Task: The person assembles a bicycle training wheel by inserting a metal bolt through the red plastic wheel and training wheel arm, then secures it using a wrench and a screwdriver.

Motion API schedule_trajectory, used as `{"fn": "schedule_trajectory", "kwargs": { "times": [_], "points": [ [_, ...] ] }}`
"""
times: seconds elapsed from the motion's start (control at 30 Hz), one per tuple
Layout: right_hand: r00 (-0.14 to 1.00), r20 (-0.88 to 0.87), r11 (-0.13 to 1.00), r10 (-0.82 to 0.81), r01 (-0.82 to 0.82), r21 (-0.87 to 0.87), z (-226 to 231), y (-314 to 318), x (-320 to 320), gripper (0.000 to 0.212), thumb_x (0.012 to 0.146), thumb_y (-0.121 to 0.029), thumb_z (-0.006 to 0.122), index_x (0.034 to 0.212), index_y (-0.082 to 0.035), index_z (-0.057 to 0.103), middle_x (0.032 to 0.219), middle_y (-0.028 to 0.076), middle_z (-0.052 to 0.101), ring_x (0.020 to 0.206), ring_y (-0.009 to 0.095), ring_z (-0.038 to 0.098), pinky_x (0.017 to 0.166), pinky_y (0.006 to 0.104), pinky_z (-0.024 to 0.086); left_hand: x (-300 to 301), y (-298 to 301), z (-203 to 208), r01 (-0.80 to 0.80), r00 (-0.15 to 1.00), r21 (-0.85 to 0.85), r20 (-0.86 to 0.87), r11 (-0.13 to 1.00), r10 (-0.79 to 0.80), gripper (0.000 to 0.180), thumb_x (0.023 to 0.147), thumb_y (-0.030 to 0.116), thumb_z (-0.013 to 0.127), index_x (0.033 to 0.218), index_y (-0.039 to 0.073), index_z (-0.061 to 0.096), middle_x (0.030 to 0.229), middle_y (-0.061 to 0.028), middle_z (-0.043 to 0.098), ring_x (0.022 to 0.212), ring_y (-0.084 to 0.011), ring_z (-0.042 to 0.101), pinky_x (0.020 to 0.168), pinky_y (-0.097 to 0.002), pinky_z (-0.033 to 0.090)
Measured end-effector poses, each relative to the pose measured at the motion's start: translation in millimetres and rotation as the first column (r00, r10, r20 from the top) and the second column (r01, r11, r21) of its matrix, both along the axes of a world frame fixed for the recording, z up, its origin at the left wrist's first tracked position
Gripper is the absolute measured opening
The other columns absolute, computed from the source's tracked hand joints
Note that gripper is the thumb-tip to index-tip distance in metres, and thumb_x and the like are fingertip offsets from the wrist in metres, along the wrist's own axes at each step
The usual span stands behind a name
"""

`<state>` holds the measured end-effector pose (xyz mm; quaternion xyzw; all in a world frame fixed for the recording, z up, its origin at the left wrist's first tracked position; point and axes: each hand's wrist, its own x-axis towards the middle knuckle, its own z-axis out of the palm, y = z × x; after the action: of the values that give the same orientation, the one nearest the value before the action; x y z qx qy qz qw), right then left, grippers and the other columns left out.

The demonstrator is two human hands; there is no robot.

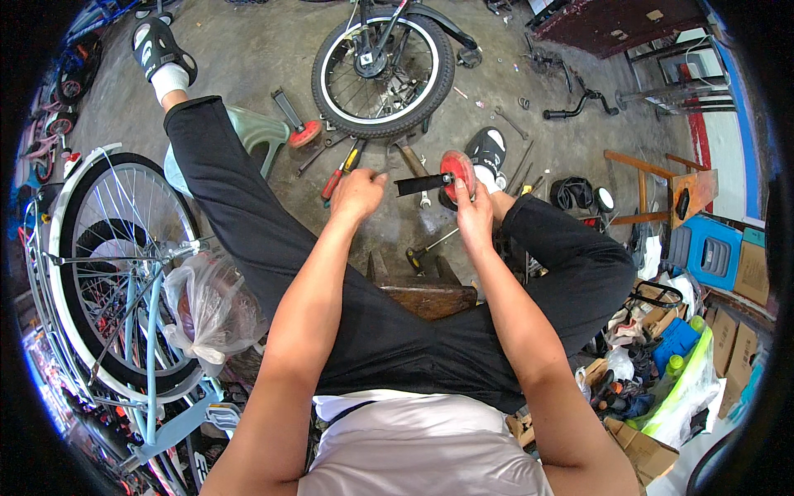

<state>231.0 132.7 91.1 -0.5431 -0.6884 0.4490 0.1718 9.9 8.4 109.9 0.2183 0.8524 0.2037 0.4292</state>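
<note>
My right hand [475, 217] grips a red training wheel [458, 172] by its edge. A black flat bracket [419, 185] sticks out from the wheel's hub toward my left hand. My left hand [359, 195] is closed, with thumb and forefinger brought together; whatever is between them is too small to make out. It is apart from the bracket. On the floor just beyond it lie a screwdriver [354, 155] with a yellow and black handle and a red-handled tool [331, 185]. A second red training wheel [305, 134] with its bracket rests farther left.
A bicycle front wheel [447, 70] stands ahead. To my left is a light-blue bicycle [151, 355] with a plastic bag [211, 310]. Wrenches, including one spanner [512, 122], litter the floor. A wooden stool [691, 194], blue plastic stool [713, 252] and cardboard boxes [736, 360] stand right.
</note>
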Motion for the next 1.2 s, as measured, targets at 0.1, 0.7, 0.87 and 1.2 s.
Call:
{"fn": "schedule_trajectory", "kwargs": {
  "times": [0.1,0.7,0.87,1.2],
  "points": [
    [1.000,0.018,1.000,-0.016,0.016,0.006,0.4,4.0,3.0,0.051,0.103,-0.039,0.062,0.136,0.000,0.062,0.129,0.023,0.065,0.121,0.038,0.063,0.106,0.0437,0.046,-2.3,-2.7,-34.8,-0.013,0.969,-0.163,-0.247,0.986,-0.028,0.039,0.097,0.031,0.061,0.126,0.008,0.073,0.124,-0.0214,0.072,0.115,-0.0382,0.070,0.096,-0.0466,0.053],
    [0.986,-0.093,0.986,-0.140,0.131,-0.100,-4.2,0.3,7.4,0.054,0.103,-0.043,0.063,0.135,0.001,0.063,0.124,0.020,0.070,0.114,0.029,0.067,0.101,0.0394,0.049,66.3,31.2,5.5,-0.163,0.987,0.512,0.079,0.843,0.143,0.022,0.097,0.019,0.068,0.108,0.001,0.069,0.099,-0.0162,0.075,0.082,-0.0325,0.073,0.072,-0.0439,0.056],
    [0.992,-0.062,0.984,-0.112,0.103,-0.143,13.4,-23.2,-13.2,0.051,0.103,-0.041,0.062,0.134,0.000,0.064,0.126,0.021,0.069,0.117,0.033,0.067,0.100,0.0414,0.050,98.4,32.7,15.9,-0.473,0.830,0.421,0.508,0.774,0.231,0.029,0.103,0.018,0.064,0.123,-0.001,0.056,0.097,-0.0091,0.070,0.068,-0.0130,0.065,0.056,-0.0291,0.050],
    [0.993,0.067,0.993,-0.095,0.098,-0.058,21.9,-53.2,-24.8,0.057,0.102,-0.043,0.061,0.138,0.000,0.061,0.133,0.024,0.064,0.126,0.041,0.060,0.106,0.0462,0.046,90.4,21.4,-13.9,-0.238,0.970,0.507,0.160,0.828,0.181,0.018,0.105,0.020,0.059,0.108,0.002,0.056,0.085,-0.0161,0.073,0.072,-0.0261,0.071,0.057,-0.0427,0.052]
  ]
}}
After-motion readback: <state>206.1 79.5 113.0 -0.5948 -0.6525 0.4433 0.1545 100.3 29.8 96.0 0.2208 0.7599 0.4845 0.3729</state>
